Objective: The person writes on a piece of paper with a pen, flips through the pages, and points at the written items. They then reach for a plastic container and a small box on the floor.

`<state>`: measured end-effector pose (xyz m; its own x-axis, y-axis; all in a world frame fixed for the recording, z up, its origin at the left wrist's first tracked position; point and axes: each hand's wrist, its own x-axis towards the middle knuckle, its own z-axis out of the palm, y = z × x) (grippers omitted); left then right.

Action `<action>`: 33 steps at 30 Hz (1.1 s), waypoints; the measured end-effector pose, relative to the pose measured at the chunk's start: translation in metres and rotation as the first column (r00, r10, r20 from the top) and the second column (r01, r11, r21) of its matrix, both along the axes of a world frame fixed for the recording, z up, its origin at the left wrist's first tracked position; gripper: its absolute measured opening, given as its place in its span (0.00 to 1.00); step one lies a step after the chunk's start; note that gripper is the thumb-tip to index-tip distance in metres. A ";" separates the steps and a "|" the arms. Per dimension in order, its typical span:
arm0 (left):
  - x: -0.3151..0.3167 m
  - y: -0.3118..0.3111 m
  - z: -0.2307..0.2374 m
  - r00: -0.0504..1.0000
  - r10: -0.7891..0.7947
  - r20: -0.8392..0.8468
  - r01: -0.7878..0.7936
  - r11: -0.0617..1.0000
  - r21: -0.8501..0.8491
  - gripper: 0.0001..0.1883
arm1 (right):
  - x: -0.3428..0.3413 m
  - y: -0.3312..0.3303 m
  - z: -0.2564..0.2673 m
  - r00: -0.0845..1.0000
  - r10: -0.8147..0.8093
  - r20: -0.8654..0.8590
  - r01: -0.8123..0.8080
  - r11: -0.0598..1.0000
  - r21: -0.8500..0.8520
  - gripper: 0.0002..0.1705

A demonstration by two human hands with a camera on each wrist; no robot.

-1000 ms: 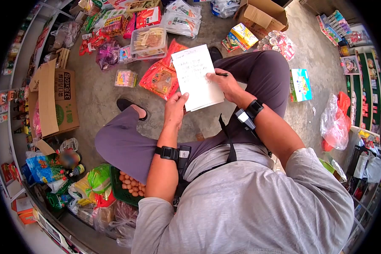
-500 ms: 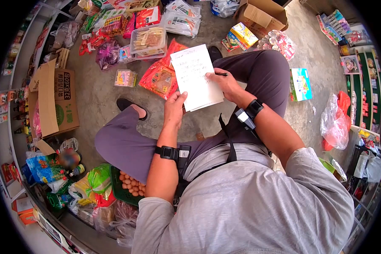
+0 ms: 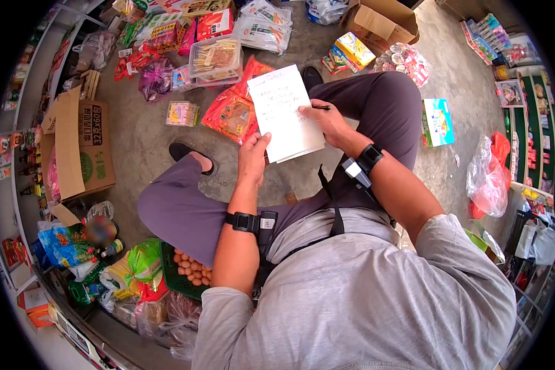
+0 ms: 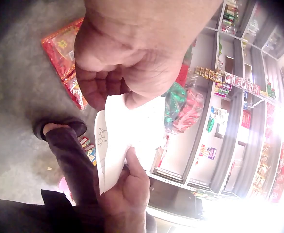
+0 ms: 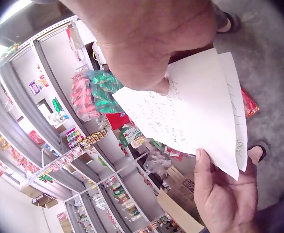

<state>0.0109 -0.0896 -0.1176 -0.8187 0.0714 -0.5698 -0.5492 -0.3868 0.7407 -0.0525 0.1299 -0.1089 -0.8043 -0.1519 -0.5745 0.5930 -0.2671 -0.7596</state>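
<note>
In the head view, white paper sheets (image 3: pixel 285 126) with handwritten lines are held up over the lap. My left hand (image 3: pixel 251 159) pinches their lower left corner, thumb on top. On the right edge, my right hand (image 3: pixel 332 125) grips the sheets with its thumb over the written face, and a dark pen (image 3: pixel 322 108) sticks out by that thumb. More than one sheet shows in the right wrist view, where the left thumb (image 5: pixel 203 170) presses on the paper (image 5: pixel 190 107). From the left wrist, the right hand (image 4: pixel 127 191) appears below the paper.
A red snack bag (image 3: pixel 231 114) lies on the floor beyond the paper, near a clear tub of sticks (image 3: pixel 217 57). Cardboard boxes stand at left (image 3: pixel 95 145) and far right (image 3: pixel 382 24). A green basket of eggs (image 3: pixel 191 271) sits by the left knee. Stocked shelves (image 3: pixel 533 129) line the sides.
The paper has shifted very slightly left, and my left hand has moved a little left with it. My right hand keeps its hold on the edge.
</note>
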 end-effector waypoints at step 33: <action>0.001 0.008 0.014 0.996 0.083 -0.038 -0.083 0.997 0.012 0.18 | 0.003 -0.006 0.010 0.994 0.087 0.063 -0.086 0.996 -0.021 0.14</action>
